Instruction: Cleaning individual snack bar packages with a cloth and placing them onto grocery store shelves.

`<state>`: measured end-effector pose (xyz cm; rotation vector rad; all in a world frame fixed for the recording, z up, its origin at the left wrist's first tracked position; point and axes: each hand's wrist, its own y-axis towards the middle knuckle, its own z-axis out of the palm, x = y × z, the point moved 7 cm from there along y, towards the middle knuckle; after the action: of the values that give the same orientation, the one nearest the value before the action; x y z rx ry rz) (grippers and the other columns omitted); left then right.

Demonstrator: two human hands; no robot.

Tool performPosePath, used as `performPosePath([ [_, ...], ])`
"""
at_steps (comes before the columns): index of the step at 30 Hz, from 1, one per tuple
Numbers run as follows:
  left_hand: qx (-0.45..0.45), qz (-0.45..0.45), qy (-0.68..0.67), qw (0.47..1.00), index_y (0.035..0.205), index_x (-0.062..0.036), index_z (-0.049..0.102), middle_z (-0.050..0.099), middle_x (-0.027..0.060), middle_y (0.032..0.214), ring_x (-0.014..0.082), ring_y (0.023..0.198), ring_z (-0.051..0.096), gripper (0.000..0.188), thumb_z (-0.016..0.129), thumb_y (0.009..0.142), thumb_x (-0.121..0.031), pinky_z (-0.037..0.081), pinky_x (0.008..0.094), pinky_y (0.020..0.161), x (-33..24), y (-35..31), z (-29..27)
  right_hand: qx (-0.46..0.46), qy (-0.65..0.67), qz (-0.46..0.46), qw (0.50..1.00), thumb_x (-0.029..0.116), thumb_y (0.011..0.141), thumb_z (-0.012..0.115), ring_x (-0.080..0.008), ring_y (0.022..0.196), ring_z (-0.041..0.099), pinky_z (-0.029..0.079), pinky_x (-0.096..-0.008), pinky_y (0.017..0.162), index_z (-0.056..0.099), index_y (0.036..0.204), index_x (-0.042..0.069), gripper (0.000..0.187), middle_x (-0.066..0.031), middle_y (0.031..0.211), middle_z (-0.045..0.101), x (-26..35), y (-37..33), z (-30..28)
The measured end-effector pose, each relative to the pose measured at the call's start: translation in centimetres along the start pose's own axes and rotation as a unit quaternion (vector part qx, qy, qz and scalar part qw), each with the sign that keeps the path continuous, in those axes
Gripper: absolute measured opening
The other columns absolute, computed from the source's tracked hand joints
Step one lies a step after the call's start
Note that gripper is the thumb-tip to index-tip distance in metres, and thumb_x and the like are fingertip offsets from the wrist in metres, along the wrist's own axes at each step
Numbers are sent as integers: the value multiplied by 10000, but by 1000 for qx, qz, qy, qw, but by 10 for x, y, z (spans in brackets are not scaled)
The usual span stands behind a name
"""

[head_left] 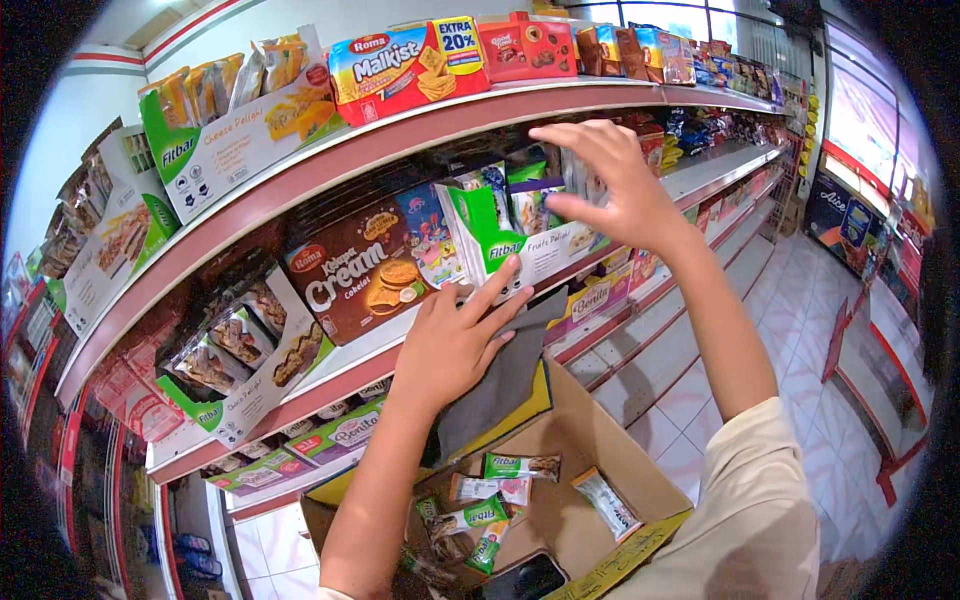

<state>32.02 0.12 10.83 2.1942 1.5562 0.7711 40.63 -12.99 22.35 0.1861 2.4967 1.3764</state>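
Observation:
A white and green display box [493, 232] of snack bars in wrappers stands on the middle shelf. My left hand [452, 345] lies at its lower front corner with fingers spread, the fingertips at the box front. Over the open top of this box is my right hand [615, 185], its thumb and fingers apart with nothing seen between them. Part of the bars is hidden behind that hand. Below my arms an open cardboard carton [610, 420] holds several loose snack bars [522, 466] and a dark phone-like object [525, 580].
To the left on the same shelf are a brown biscuit box [350, 270] and another bar display box [250, 350]. A red and yellow cracker pack [400, 70] sits on the shelf above. The tiled aisle floor [780, 330] runs along the right, beside a low rack [870, 370].

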Motion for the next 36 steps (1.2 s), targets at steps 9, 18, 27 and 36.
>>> performPosePath([
  [9, -2, 1, -3, 1000, 1292, -270, 457, 303, -25, 1422, 248, 854, 487, 518, 593, 794, -223, 440, 351, 835, -2, 2, 0, 298, 122, 29, 946, 118, 782, 514, -246, 889, 546, 439, -367, 799, 526, 1031, 13, 271, -124, 1017, 585, -26, 31, 38],
  [18, -6, 2, -7, 1000, 1286, -270, 467, 304, -23, 1424, 247, 851, 486, 512, 593, 792, -218, 442, 349, 827, -2, 1, -2, 264, 171, 95, 945, 48, 805, 558, -169, 783, 600, 487, -308, 708, 585, 1008, -3, 211, -115, 872, 619, -36, 37, 48],
  [27, -14, 1, -1, 1000, 1286, -270, 464, 309, -32, 1420, 250, 852, 489, 517, 594, 788, -224, 445, 350, 822, -1, 0, -2, 101, 161, 83, 978, 10, 819, 526, -119, 663, 594, 480, -257, 614, 575, 967, -8, 157, -72, 755, 614, -33, 24, 20],
  [36, -20, -1, 1, 1000, 1239, -237, 503, 312, -81, 1412, 249, 908, 493, 434, 574, 812, -252, 454, 345, 817, -1, -1, -4, -76, 65, 54, 994, -27, 849, 487, -110, 665, 594, 469, -236, 606, 583, 980, 13, 167, -69, 800, 612, -28, 13, -42],
])
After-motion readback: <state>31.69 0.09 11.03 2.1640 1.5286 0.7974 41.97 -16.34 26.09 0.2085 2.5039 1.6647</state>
